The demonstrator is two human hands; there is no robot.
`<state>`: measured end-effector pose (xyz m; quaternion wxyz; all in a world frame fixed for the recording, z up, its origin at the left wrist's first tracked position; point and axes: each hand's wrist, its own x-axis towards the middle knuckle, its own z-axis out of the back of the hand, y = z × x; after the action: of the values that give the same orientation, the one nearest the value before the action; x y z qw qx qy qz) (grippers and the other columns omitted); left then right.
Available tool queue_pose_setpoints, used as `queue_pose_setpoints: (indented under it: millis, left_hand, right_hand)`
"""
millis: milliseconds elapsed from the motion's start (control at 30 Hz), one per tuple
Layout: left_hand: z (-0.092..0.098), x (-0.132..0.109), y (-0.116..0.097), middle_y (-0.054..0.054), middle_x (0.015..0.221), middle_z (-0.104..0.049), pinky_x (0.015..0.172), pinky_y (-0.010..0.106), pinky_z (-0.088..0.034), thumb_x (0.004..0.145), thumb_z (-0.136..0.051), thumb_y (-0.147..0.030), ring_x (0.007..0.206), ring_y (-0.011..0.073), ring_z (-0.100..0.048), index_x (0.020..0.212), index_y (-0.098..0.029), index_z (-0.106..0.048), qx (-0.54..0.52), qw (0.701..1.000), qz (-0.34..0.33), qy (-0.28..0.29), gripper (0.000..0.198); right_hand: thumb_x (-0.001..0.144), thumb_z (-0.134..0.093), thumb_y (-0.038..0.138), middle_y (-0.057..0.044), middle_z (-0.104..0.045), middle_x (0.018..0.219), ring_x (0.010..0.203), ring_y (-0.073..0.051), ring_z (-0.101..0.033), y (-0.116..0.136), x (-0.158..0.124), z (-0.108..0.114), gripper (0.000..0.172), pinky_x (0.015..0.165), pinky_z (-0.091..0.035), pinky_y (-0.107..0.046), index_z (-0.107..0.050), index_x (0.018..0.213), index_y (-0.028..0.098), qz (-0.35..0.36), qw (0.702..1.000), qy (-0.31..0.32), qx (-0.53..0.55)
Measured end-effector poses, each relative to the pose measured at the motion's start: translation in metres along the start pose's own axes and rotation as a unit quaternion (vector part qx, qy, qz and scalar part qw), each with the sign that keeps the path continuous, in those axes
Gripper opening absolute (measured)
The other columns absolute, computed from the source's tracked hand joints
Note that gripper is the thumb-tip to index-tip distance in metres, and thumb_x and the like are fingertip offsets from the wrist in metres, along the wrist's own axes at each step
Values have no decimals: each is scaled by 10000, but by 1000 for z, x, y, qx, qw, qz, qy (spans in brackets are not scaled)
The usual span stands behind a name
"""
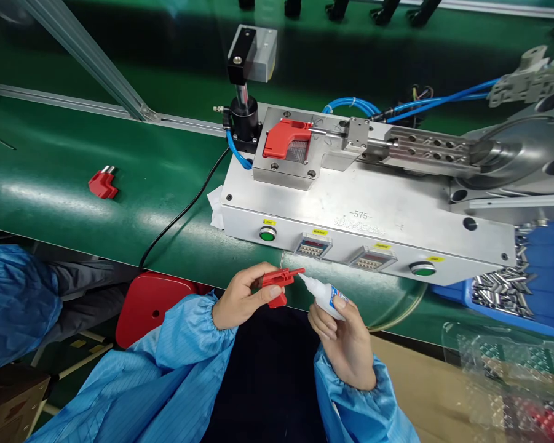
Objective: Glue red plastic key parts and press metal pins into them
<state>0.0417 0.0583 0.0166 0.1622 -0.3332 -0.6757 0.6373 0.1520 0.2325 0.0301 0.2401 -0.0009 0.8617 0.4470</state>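
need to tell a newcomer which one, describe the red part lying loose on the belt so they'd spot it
Start at the green conveyor belt and look left of the metal fixture machine. The loose red part lies alone there, an L-shaped piece with two silver pins, unlike the red one clamped in the machine or held in the left hand.

"-575-" engraved on metal machine base (396, 215)

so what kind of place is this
Probably a factory assembly line: a green conveyor belt carries a metal press fixture with push buttons, and a blue bin of metal pins sits beside it. The hands hold a red plastic part and a glue bottle.
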Motion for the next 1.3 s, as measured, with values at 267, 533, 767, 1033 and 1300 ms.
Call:
queue_pose_setpoints:
  millis: [267,533,767,1033,1300]
  left_hand:
    - [-2,-3,-2,26,731,-649,597,258,-488,964,-715,-529,621,140,-571,963,-155,-748,15,999,-19,-22,376]
    - [-3,-3,-2,11,670,-625,539,240,-454,951,-716,-549,559,124,-528,949,-155,-742,24,999,-7,-46,395]
    - [-2,-3,0,11,684,-604,562,243,-446,951,-707,-559,577,122,-501,948,-150,-744,27,999,-1,-44,410]
    - [-1,-4,-2,13,685,-609,568,248,-439,956,-704,-544,576,124,-494,946,-154,-744,35,999,3,-38,392]
    - [-2,-4,-1,20,685,-613,562,250,-449,953,-695,-569,574,130,-501,947,-153,-743,42,998,3,-42,418]
  right_hand:
    - [993,-612,535,80,-284,550,441,-96,-204,2,-9,3,426,424,-240,-257,-466,740,225,43,997,-43,-47]
    - [979,-675,436,48,-396,563,484,-104,-309,3,-22,0,346,477,-284,-267,-603,745,191,232,878,-156,-388]
    - [973,-669,403,47,-421,556,472,-105,-324,7,-17,-4,309,464,-303,-262,-609,757,190,243,862,-160,-416]
    - [971,-672,380,48,-423,553,470,-105,-332,9,-17,-5,297,455,-292,-257,-614,749,192,252,857,-157,-421]
    - [969,-672,410,41,-427,553,470,-107,-328,8,-18,-4,315,451,-293,-260,-622,747,192,242,855,-163,-429]
